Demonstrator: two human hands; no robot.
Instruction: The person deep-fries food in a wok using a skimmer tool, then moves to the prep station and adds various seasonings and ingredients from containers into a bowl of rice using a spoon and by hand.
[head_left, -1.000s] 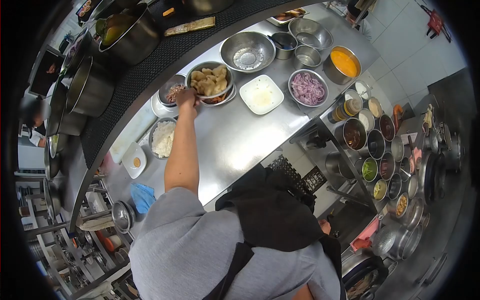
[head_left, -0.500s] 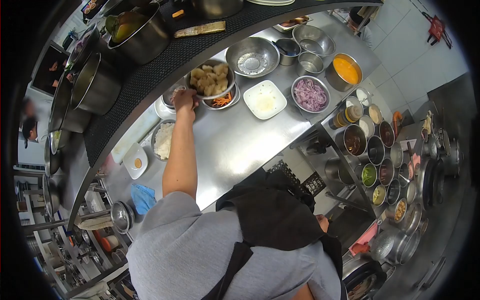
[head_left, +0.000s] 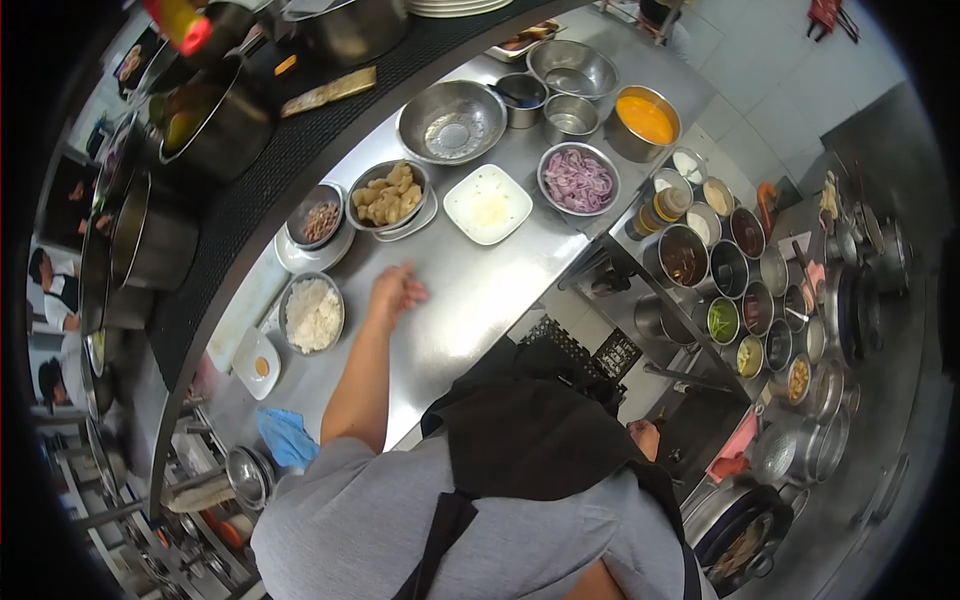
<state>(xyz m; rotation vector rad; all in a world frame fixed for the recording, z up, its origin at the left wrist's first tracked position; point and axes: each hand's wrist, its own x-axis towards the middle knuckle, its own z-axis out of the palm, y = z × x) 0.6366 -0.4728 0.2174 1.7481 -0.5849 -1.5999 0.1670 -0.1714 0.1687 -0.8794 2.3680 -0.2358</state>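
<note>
My left hand is over the steel counter, fingers apart and slightly blurred, holding nothing. Beyond it a steel bowl of pale brown chunks sits on top of another dish, whose rim shows beneath. To its left are a bowl of white rice and a small bowl of chopped pinkish-brown pieces on a white plate. A square white dish with some residue lies to its right. My right hand is low beside the apron, fingers curled; whatever is inside them is hidden.
Sliced purple onion and a pot of orange liquid stand at the counter's right end. A blue cloth lies front left. A black-matted shelf with pots arches overhead. Several sauce containers and a wok are right.
My left hand has let go of the bowl of pale brown chunks and drawn back toward me. That bowl now rests lower, covering the orange strips. The view has shifted slightly.
</note>
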